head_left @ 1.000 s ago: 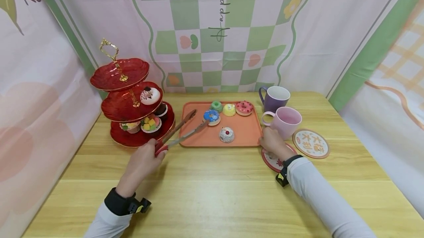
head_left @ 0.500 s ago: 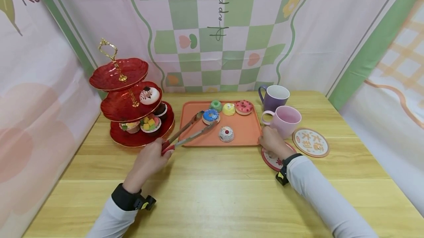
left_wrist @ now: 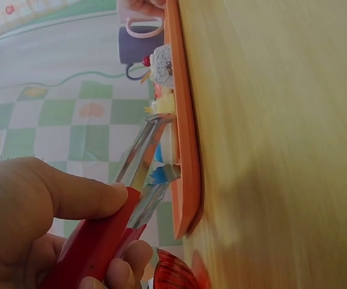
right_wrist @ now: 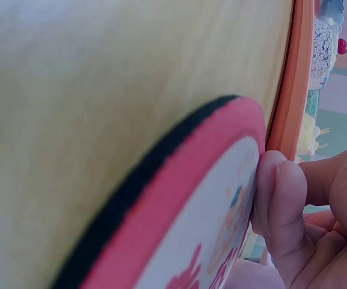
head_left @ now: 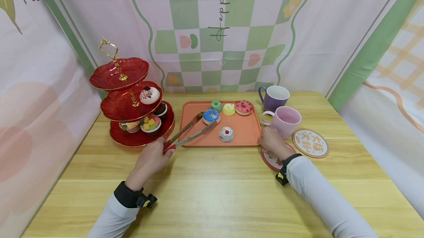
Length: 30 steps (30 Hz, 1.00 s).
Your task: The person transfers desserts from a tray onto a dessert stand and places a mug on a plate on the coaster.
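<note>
My left hand [head_left: 149,162] grips red-handled tongs [left_wrist: 101,235], their metal arms spread. In the head view, the tong tips stand either side of a blue-iced donut [head_left: 211,115] on the orange tray [head_left: 195,140]. Whether they touch it is hard to tell. Also on the tray are a green ring-shaped sweet [head_left: 216,105], a yellow cake [head_left: 229,109], a pink donut [head_left: 243,107] and a speckled white cake [head_left: 226,135] with a cherry. My right hand [head_left: 275,144] pinches the tray's right edge, above a red-rimmed coaster [right_wrist: 179,217] that it partly covers.
Left of the tray rises a three-tier red stand [head_left: 119,111] with a white donut [head_left: 149,95] and several cupcakes. A purple mug [head_left: 275,100] and a pink mug [head_left: 287,122] stand behind my right hand, near an orange-rimmed coaster [head_left: 310,143]. Printed cloth hangs behind.
The tongs in my left hand have moved right and slightly forward, so that their tips now straddle the blue donut. My right hand stays in place at the tray.
</note>
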{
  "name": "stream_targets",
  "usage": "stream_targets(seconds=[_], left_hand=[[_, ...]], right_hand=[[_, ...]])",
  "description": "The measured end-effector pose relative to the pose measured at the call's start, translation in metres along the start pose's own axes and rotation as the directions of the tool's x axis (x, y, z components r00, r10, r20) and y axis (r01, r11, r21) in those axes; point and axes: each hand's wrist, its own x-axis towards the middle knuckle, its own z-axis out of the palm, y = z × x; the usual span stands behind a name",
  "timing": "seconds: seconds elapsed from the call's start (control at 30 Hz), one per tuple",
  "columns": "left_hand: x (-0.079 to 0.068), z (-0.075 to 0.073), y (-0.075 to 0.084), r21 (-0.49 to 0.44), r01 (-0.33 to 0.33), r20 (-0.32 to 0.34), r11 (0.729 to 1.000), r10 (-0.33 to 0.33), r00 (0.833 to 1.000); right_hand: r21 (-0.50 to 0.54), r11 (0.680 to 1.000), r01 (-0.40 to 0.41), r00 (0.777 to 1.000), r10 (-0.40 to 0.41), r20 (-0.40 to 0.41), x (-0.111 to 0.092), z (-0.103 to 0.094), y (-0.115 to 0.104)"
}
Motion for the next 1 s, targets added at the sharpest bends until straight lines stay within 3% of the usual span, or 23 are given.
stream_targets(seconds=[0.23, 0.43, 1.0], left_hand=[[-0.001, 0.002, -0.001, 0.055, -0.081, -0.053, 0.995, 0.084, 0.995], [-0.002, 0.002, -0.001, 0.075, -0.095, -0.068, 0.993, 0.100, 0.993], [-0.012, -0.007, -0.002, -0.002, -0.070, -0.064, 0.998, 0.070, 0.996]], right_hand=[[-0.002, 1.000, 0.005, 1.000, -0.005, 0.000, 0.000, -0.001, 0.000], [-0.020, 1.000, 0.020, 1.000, -0.021, -0.013, 0.000, -0.001, 0.000], [-0.016, 1.000, -0.001, 1.000, 0.001, 0.012, 0.000, -0.002, -0.001]])
